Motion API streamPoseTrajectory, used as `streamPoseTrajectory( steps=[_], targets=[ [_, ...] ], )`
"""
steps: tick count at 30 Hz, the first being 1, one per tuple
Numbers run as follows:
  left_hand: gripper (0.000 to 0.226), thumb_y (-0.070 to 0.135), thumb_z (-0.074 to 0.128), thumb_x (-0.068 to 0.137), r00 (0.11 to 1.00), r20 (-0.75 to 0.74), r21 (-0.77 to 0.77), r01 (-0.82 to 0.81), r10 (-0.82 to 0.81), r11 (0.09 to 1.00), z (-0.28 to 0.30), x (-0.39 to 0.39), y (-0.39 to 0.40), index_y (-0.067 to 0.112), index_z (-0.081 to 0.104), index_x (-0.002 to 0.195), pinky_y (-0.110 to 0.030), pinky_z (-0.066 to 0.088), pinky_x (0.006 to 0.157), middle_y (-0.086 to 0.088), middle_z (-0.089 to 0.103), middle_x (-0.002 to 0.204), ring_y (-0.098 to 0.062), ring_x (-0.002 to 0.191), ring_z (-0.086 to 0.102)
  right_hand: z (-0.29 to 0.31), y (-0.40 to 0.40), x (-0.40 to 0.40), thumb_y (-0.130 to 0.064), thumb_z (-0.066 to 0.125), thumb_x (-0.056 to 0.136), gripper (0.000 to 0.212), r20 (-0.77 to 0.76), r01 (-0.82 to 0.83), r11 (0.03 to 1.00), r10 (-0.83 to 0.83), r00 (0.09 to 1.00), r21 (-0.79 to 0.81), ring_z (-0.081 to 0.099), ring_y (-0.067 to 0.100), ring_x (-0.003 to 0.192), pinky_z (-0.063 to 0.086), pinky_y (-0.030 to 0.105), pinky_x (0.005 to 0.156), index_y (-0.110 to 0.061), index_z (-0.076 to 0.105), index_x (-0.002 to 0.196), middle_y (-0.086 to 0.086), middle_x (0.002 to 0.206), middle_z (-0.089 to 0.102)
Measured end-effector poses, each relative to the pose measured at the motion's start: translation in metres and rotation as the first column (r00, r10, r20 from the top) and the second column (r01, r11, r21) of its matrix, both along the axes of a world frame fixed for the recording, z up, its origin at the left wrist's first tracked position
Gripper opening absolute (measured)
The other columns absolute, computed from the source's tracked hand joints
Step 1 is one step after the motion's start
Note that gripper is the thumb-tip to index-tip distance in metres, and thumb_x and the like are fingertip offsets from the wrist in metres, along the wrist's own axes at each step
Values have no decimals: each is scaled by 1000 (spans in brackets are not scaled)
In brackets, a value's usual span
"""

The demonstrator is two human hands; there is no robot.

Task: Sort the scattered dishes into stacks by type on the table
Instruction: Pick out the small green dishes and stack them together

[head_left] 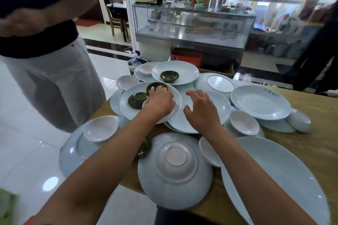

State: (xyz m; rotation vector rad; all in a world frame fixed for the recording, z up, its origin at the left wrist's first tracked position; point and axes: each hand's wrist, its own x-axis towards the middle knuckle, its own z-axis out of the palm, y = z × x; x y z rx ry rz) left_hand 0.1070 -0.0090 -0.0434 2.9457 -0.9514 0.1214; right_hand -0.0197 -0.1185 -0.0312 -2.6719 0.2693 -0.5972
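Left hand [161, 101]: reaches onto a pale blue plate [128, 107] at centre-left; fingers curled over the rim of a dark green bowl [155, 86], apparently gripping it from above.
Right hand [201, 109]: fingers spread and relaxed, holding nothing, hovering over a large pale plate [219, 107] just right of the left hand.
Second green bowl [136, 99]: on the same plate, just beside the gripped one, nearly touching it.
Third green bowl [169, 76]: upright in a far plate [186, 71].
Fourth green dish [144, 147]: near side, mostly hidden under the left forearm.
White bowls [100, 129]: scattered among the plates, some tilted, one upturned on an inverted plate [175, 186] at the near edge.
Tabletop [314, 133]: wooden; dishes overlap in a loose heap, none sorted yet by appearance.
Orientation: gripped bowl sits mouth up; it is round, so no long axis; its symmetry axis stands roughly vertical.
Risk, overhang: plates at the left and near edges project past the tabletop; a nudge from a forearm could tip them to the floor.
Risk, lift: raising the bowl may drag its neighbour or rock the plate, which rests unevenly on others.
Risk, slip: glazed surfaces look slick.
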Motion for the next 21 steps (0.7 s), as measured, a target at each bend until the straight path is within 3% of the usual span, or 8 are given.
streamPoseTrajectory(
  steps=[5,9,15,18,21],
  targets=[
    [40,32,38,95,985,-144,53,-86,93,995,-1,2,-5,10,56,123,-53,19,113,-14,54,129,-32,125,41,-2,-7,-1,-18,60,87,46,-10,13,1000,-13,1000,-1,49,25,120,41,36,100,-13,53,132,8,131,55],
    [37,30,39,95,985,-147,11,-92,93,996,1,0,-8,9,59,117,-53,20,113,-13,57,123,-31,122,43,-3,-11,-3,-19,60,88,46,-7,16,1000,-16,1000,0,49,25,121,41,36,101,-13,53,133,8,133,55],
    [29,14,44,92,995,86,-123,-31,42,992,9,-12,-15,8,64,114,-42,34,108,-10,64,116,-27,116,52,-1,-13,-5,-19,60,88,45,10,9,1000,-9,1000,13,48,24,122,39,35,101,-12,53,133,8,132,55],
    [27,4,51,89,978,205,-288,22,39,957,15,-20,-15,8,71,107,-35,48,91,-12,69,105,-26,99,61,4,-15,-7,-17,59,88,44,31,4,1000,-4,1000,6,50,26,119,41,36,99,-10,54,131,10,129,57],
    [26,-1,53,87,964,266,-372,126,-25,920,25,-32,-19,8,73,103,-37,55,80,-12,71,98,-26,91,65,12,-20,-11,-17,59,87,45,69,18,1000,-19,997,15,51,27,117,43,38,98,-9,54,131,11,126,58]
  ],
)
